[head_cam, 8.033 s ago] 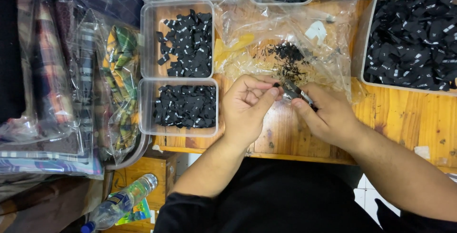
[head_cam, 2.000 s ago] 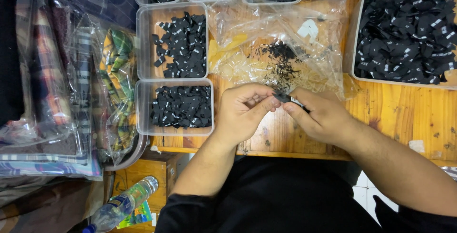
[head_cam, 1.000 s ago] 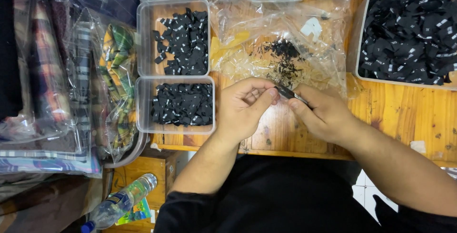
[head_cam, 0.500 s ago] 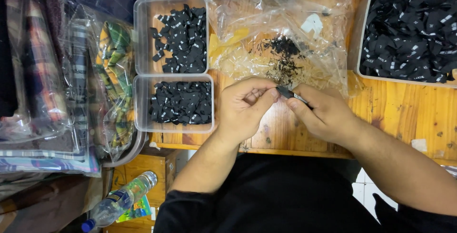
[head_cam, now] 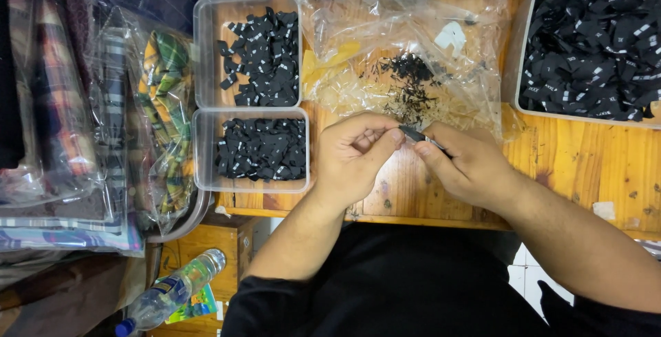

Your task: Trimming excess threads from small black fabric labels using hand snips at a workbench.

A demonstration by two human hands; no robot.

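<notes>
Centrally, over wooden table (head_cam: 585, 165): left hand (head_cam: 351, 158) and right hand (head_cam: 465, 165) meeting, fingertips pinched together on small black label (head_cam: 412, 132), held just above tabletop. Right behind: clear plastic bag (head_cam: 413, 55) strewn with black scraps. Left of hands: two clear tubs, nearer tub (head_cam: 251, 150) and farther tub (head_cam: 249, 51), both holding black labels. Far right: large bin (head_cam: 592, 41) heaped with same. At left edge: bagged plaid fabric (head_cam: 158, 117); lower down, plastic bottle (head_cam: 172, 292).
</notes>
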